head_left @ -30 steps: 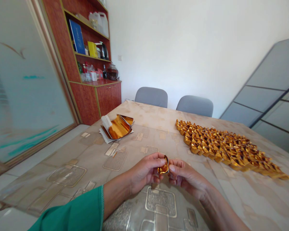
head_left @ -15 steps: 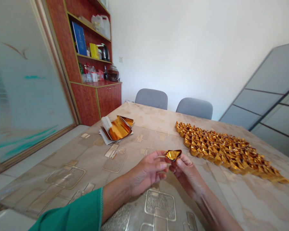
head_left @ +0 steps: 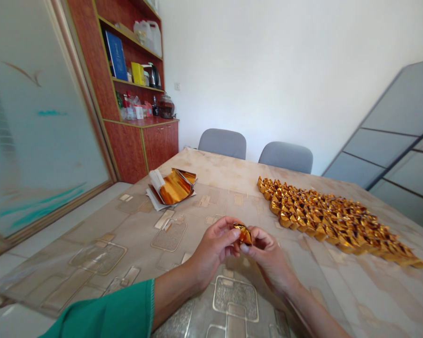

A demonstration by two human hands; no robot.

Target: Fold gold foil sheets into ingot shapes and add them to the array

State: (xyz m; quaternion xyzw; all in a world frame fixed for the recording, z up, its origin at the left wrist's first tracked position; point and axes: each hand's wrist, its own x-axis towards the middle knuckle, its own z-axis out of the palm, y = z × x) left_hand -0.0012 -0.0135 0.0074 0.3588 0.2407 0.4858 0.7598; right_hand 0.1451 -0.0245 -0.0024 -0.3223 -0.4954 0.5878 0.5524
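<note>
Both hands meet just above the table near its front middle and pinch one small folded gold foil piece. My left hand, with a green sleeve on the forearm, grips its left side between thumb and fingertips. My right hand holds its right side, fingers curled. To the right lies a large patch of several finished gold foil pieces laid in rows. A stack of flat gold foil sheets on white paper rests at the table's left.
The table wears a beige patterned cover. Two grey chairs stand at its far side. A red-brown cabinet with shelves fills the left corner, beside a frosted glass door. Glass panels lean against the right wall.
The hands spread the foil piece open and lifted it, then drew together again and folded it narrower, lower over the table.
</note>
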